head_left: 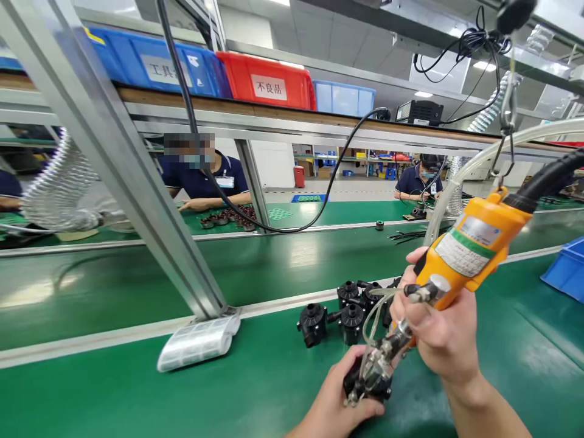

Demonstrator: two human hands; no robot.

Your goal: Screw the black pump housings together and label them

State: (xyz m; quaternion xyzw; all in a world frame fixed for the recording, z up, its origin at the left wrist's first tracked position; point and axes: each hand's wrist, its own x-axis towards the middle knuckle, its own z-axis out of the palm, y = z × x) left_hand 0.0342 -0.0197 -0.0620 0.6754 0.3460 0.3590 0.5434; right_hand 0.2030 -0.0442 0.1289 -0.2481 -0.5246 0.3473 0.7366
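Observation:
My right hand (444,337) is wrapped round an orange electric screwdriver (474,243) that hangs from a hook and a black cable. The tool's metal tip (376,368) points down onto a black pump housing (354,380). My left hand (335,404) grips that housing from below and steadies it on the green bench mat (137,395). A clear tube runs along the tool to its tip. Just beyond my hands stand several more black pump housings (349,313).
A roll of labels (198,344) lies at the foot of a slanted aluminium post (137,182). A green conveyor (274,261) runs across behind it. A blue bin (566,271) sits at right. Two people work on the conveyor's far side. Coloured bins stand on the overhead shelf.

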